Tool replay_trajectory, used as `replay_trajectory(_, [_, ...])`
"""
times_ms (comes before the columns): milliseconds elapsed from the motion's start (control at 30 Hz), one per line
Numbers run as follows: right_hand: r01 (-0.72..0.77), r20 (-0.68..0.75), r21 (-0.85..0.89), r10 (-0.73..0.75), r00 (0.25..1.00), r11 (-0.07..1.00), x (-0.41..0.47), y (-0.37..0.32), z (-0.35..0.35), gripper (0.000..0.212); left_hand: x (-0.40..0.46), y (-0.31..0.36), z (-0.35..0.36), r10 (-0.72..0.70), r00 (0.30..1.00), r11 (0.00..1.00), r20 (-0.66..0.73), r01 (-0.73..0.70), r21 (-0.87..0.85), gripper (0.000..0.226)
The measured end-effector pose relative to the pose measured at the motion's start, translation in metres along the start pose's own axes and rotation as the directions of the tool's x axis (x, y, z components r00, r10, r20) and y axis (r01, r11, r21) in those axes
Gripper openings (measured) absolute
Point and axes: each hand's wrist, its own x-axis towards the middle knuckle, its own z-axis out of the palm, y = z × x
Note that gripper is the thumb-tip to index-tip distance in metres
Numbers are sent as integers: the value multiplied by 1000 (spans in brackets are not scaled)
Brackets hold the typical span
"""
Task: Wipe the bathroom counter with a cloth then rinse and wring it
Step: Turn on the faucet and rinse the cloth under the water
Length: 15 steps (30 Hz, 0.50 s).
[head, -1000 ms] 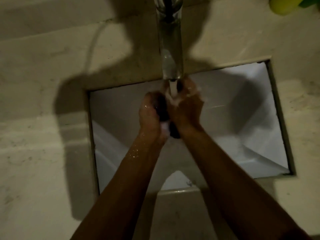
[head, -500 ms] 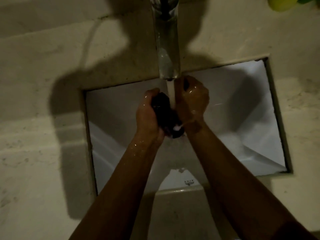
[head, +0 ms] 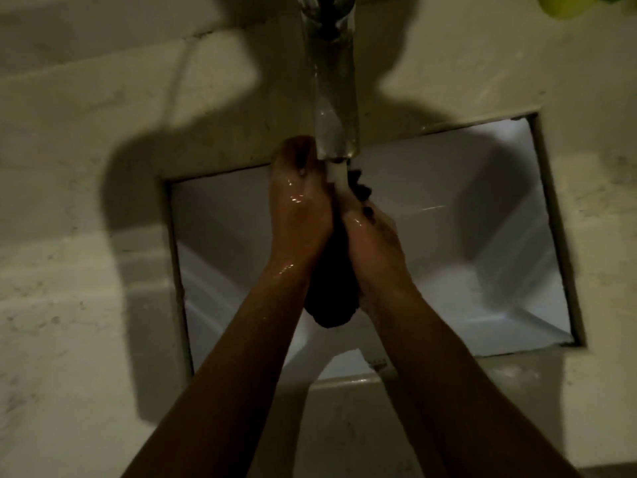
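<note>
Both forearms reach forward over the sink (head: 499,219), wrists close together. The left hand (head: 298,208) and right hand (head: 374,243) clasp the dark cloth (head: 331,291) between them, fingers curled round it, under the tap (head: 336,98) and its water (head: 336,172).

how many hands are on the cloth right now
2. The left hand grips the dark cloth on its left side, up by the faucet spout; the right hand grips its right side, slightly lower, over the sink.
</note>
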Motion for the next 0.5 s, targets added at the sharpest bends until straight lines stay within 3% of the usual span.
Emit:
replay_trajectory(100, [-120,-55,157,130,990,980,12,-17,7,26,6,-21,-18,-199,979,975,-39,202,90,20])
replay_trajectory(167, [-146,-12,446,169,986,883,20,-27,5,28,1,-39,-29,-433,901,901,39,433,-2,34])
replay_trajectory(233, [-111,71,660,85,994,743,29,-29,-1,36,-13,-56,-31,-592,774,749,225,632,-200,49])
replay_trajectory(300, [-87,99,706,23,995,702,30,-25,-4,43,-22,-65,-27,-620,663,516,420,748,-419,61])
replay_trajectory(367, [-97,102,646,40,994,757,25,-21,-3,33,-20,-70,-22,-590,661,353,463,728,-588,63])
replay_trajectory(400, [-55,26,529,48,998,847,29,-17,-5,25,-17,-68,-19,-578,695,318,427,674,-667,57])
replay_trajectory(433, [3,-50,390,17,999,921,31,-17,-10,19,-14,-62,-16,-589,710,312,385,640,-703,46])
replay_trajectory(500, [191,-128,24,-186,974,981,40,-19,-16,31,-6,-59,-10,-581,747,393,325,606,-691,40])
